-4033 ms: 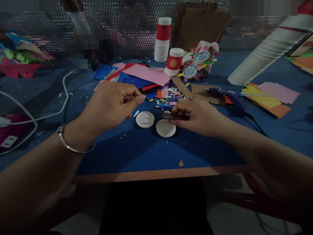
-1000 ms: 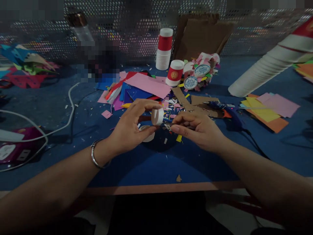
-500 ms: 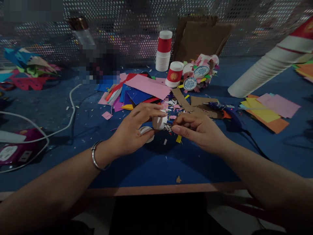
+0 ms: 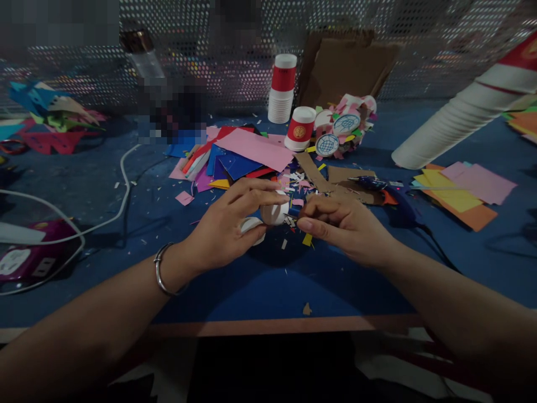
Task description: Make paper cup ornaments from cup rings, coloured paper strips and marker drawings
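My left hand [image 4: 226, 224] pinches a small white round cup base [image 4: 274, 212] between thumb and fingers, just above the blue table [image 4: 260, 280]. A second white round piece [image 4: 250, 226] lies under that hand on the table. My right hand [image 4: 344, 226] is closed around a thin dark tool with a blue part [image 4: 293, 215], its tip at the white piece. A silver bangle [image 4: 161, 271] is on my left wrist.
Coloured paper sheets [image 4: 247, 148] and scraps lie behind my hands. Red-and-white paper cups [image 4: 281, 87] and a decorated cup pile [image 4: 342, 123] stand further back. A glue gun [image 4: 388, 193] and paper stack [image 4: 461, 190] lie right, a long cup stack [image 4: 461, 112] far right. A white cable [image 4: 121, 184] runs left.
Four seconds ago both white pieces lay on the table. My left hand has since lifted one, tilted it, and lowered it slightly while my right hand's tool stays against it.
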Motion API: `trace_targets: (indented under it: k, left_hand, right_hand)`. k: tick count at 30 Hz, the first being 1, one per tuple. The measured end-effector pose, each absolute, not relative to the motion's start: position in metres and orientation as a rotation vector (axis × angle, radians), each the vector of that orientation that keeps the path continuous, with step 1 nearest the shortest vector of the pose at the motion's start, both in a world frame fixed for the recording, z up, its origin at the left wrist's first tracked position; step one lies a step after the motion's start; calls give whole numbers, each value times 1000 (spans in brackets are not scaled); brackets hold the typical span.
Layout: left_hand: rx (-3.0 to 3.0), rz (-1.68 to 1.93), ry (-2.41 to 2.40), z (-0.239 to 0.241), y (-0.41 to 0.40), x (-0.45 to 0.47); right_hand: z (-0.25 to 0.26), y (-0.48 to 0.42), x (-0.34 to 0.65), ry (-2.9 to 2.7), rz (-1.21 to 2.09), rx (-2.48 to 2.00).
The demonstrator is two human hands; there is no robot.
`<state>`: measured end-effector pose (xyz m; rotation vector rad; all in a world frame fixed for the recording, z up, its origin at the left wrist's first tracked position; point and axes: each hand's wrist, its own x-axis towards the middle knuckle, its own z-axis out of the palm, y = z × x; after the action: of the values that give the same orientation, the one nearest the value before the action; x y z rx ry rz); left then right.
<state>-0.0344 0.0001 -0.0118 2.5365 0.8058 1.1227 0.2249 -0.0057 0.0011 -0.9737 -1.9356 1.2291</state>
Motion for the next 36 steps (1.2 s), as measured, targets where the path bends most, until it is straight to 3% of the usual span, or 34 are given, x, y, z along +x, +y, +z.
trace_targets:
  k: [7, 14, 20, 36]
  left_hand:
    - [1956, 926, 839, -11, -2, -37]
    - [1614, 573, 760, 7, -10, -28]
    - [1318, 546, 708, 5, -21, -17]
    - [1487, 590, 959, 4, -38, -11]
  right_hand:
    - [1, -8, 230, -1854, 1241, -1119]
    - [0, -13, 226, -1903, 1018, -1083]
    - [0, -13, 226, -2101, 844, -1020]
    - [0, -13, 223, -2154, 955, -1028]
